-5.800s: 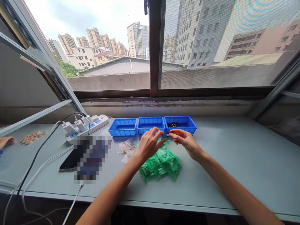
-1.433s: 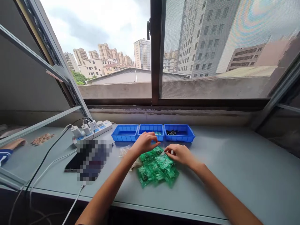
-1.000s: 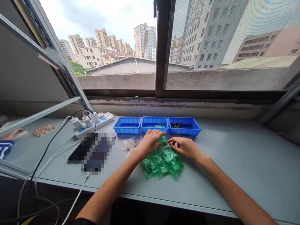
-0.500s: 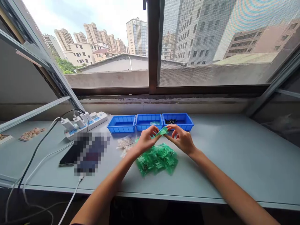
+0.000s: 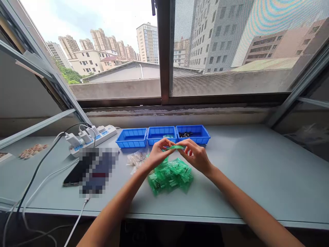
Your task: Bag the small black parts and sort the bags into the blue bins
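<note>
Between my two hands a small green plastic bag point(image 5: 177, 147) is held up above the table, seen nearly edge-on. My left hand point(image 5: 159, 152) pinches its left end, and my right hand point(image 5: 195, 153) pinches the right end between thumb and fingers. Whether anything lies inside this bag I cannot make out. Below my hands lies a heap of similar green plastic bags point(image 5: 171, 176), several of them with small pale pieces showing through. Left of the heap, partly behind my left forearm, are clear bags of pale pieces point(image 5: 136, 157).
Three blue bins stand in a row behind my hands: a left bin point(image 5: 131, 144), a middle bin point(image 5: 154, 140), and a right bin point(image 5: 205, 139) holding black parts point(image 5: 185, 134). A power strip point(image 5: 110, 132), phones point(image 5: 73, 178) and cables occupy the left, near brown pieces point(image 5: 33, 151).
The green bag has tilted from showing its face to lying nearly edge-on, with both hands still pinching it. The whole view has shifted slightly.
</note>
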The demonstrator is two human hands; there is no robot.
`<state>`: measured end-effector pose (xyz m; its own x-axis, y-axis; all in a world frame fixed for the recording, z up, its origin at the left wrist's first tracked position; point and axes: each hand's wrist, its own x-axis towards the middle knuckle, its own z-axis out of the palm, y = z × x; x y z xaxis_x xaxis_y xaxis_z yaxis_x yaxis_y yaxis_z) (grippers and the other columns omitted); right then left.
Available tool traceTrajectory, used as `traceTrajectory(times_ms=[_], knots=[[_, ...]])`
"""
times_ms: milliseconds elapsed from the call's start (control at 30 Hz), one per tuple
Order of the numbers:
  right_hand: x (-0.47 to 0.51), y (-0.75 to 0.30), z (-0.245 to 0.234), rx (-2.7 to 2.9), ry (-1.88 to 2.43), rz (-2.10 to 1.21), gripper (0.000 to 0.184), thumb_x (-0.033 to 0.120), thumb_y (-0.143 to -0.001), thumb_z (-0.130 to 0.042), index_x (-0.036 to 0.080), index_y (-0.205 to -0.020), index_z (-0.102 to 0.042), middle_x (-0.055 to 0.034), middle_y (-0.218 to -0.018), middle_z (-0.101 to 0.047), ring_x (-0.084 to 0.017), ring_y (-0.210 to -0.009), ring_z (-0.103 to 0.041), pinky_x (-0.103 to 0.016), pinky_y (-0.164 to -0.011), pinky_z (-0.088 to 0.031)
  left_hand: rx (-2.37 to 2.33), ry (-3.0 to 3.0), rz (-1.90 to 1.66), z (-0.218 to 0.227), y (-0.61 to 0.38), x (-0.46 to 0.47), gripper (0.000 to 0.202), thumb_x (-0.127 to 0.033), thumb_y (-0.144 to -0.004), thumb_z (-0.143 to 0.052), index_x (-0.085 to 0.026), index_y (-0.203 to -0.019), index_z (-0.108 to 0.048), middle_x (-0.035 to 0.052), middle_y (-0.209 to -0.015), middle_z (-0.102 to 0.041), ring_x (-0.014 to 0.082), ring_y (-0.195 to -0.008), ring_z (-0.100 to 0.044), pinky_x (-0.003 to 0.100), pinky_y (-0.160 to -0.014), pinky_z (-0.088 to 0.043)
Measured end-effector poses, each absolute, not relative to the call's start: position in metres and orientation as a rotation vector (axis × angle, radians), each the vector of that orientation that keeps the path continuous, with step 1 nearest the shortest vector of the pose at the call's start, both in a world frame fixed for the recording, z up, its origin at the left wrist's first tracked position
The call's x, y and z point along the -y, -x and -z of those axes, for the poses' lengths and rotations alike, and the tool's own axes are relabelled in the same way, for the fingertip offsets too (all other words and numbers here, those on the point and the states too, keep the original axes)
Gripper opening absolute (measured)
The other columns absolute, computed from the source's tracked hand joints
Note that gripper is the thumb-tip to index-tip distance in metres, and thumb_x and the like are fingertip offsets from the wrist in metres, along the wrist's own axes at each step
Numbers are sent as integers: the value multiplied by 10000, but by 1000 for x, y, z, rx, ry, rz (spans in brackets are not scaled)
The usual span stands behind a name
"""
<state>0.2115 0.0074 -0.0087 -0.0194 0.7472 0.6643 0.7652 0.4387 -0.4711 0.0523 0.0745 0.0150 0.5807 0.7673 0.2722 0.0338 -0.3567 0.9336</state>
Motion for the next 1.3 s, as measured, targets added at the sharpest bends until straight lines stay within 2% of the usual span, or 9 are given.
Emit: traceTrajectory(times_ms=[100,200,367,500,600,733,1000,1133,1300], knots=[[-6,-214,8,1833,1322,149,267,276,-907,-414,236,-927,-678,-46,-932,-646,-70,-542,-545,-187,-509,-466,-710,-1916,-937,-13,-52,-74,149,-254,-707,-662,-171,-741,-543,49,-973,-635,167,-921,-590,254,-732,-455],[-5,-214,6,1835,1291,263,282,256,-905,-426,248,-879,-707,-57,-998,-640,-70,-581,-562,-180,-509,-461,-711,-1982,-980,-12,-51,-75,110,-177,-699,-642,-173,-784,-572,55,-1013,-606,155,-906,-589,237,-704,-462],[-4,-213,2,1754,1228,308,318,274,-925,-408,262,-866,-720,-63,-1084,-651,-83,-634,-604,-188,-538,-476,-688,-2000,-966,-14,-50,-74,162,-228,-725,-649,-177,-868,-594,53,-1003,-595,141,-867,-587,228,-682,-462],[-5,-210,6,1650,1256,92,271,349,-903,-451,229,-1038,-654,-38,-868,-692,-90,-548,-595,-191,-508,-471,-667,-1975,-940,-15,-52,-73,246,-402,-780,-603,-160,-821,-627,55,-937,-584,150,-862,-563,224,-643,-451],[-6,-205,7,1495,1339,-156,431,450,-856,-490,208,-1211,-524,14,-683,-640,-100,-457,-560,-207,-468,-458,-689,-1971,-897,-14,-53,-75,368,-509,-779,-570,-154,-688,-599,26,-765,-550,135,-746,-524,220,-570,-410],[-8,-202,5,1392,1365,-433,596,496,-832,-480,196,-1333,-361,56,-595,-604,-124,-396,-533,-235,-442,-437,-726,-1995,-870,-16,-52,-76,452,-554,-767,-560,-159,-554,-515,-4,-639,-470,107,-611,-445,221,-491,-337],[-10,-218,0,1671,1645,-5,338,354,-846,-474,245,-1145,-586,25,-673,-685,-132,-489,-591,-222,-499,-366,-1005,-2175,-1209,-27,-42,-89,290,-356,-843,-502,-188,-657,-647,19,-765,-614,146,-744,-558,269,-684,-434],[-10,-222,-3,1715,1737,-13,310,329,-850,-479,261,-1128,-600,41,-688,-689,-134,-517,-604,-230,-519,-363,-1194,-2268,-1241,-26,-42,-103,224,-297,-827,-537,-186,-685,-670,38,-820,-644,176,-809,-587,314,-788,-435],[-11,-224,-5,1731,1794,-30,263,312,-850,-482,277,-1073,-618,45,-699,-694,-141,-544,-613,-236,-523,-357,-1347,-2421,-1092,-25,-55,-112,209,-269,-835,-527,-206,-741,-703,54,-869,-672,217,-871,-593,361,-817,-400]])
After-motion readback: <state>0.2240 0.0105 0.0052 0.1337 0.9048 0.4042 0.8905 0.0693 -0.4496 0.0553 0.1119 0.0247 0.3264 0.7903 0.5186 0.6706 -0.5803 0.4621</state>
